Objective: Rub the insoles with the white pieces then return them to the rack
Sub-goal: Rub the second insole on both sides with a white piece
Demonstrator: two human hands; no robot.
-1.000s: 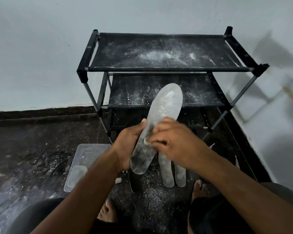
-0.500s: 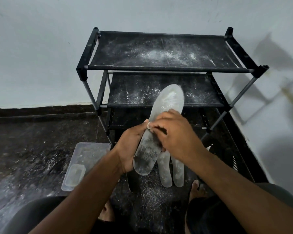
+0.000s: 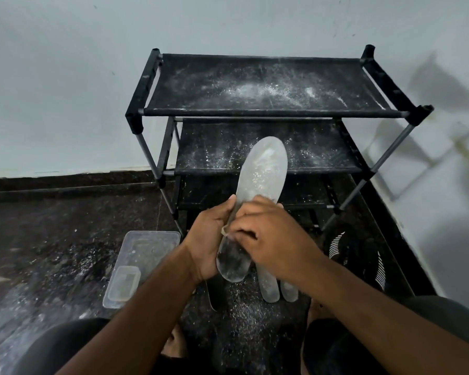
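light: dim, cool | shadows: rack (image 3: 268, 85) casts soft shadow on right wall (image 3: 444, 109) | distortion: wide-angle bending at edges | blur: slight softness, lower corners

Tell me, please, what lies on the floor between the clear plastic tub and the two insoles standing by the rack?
In the head view, a dark insole on powder-speckled floor, partly hidden by the left hand.
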